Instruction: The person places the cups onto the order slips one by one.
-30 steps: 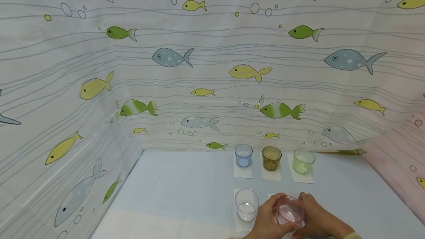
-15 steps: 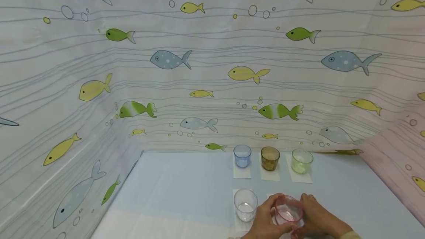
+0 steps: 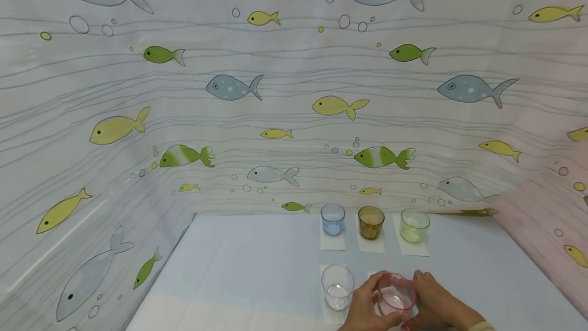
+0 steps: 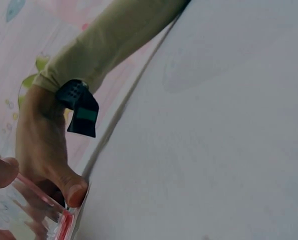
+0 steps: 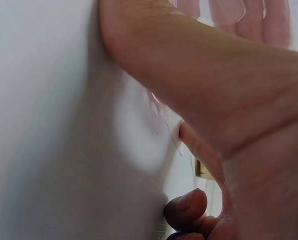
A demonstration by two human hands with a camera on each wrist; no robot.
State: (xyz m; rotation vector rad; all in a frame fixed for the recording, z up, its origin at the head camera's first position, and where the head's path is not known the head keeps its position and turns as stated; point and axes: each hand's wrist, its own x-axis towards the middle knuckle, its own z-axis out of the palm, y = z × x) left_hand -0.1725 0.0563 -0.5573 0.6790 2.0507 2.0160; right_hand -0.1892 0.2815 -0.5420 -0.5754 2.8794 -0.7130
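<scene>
A pink-tinted clear glass [image 3: 396, 298] stands low over the table at the front right in the head view. My left hand [image 3: 367, 306] grips it from the left, fingers behind and thumb across the front. On the other side, my right hand [image 3: 436, 301] holds it low, its thumb near the base. The left wrist view shows the glass [image 4: 41, 212] between the left thumb [image 4: 3, 172] and the right hand [image 4: 44, 140]. The right wrist view is mostly filled by the right hand [image 5: 199, 85], several fingers curled. Just left of the hands is a colourless glass [image 3: 337, 287].
Behind stand a blue glass [image 3: 333, 221], an amber glass [image 3: 371, 222] and a green glass [image 3: 414, 226], each on a white paper piece [image 3: 333, 242]. A fish-patterned curtain [image 3: 275, 111] borders the white table [image 3: 239, 264] at the back and sides.
The head view shifts slightly, so everything sits a little lower and further left. Both hands keep their hold on the pink glass, with no clear movement of it.
</scene>
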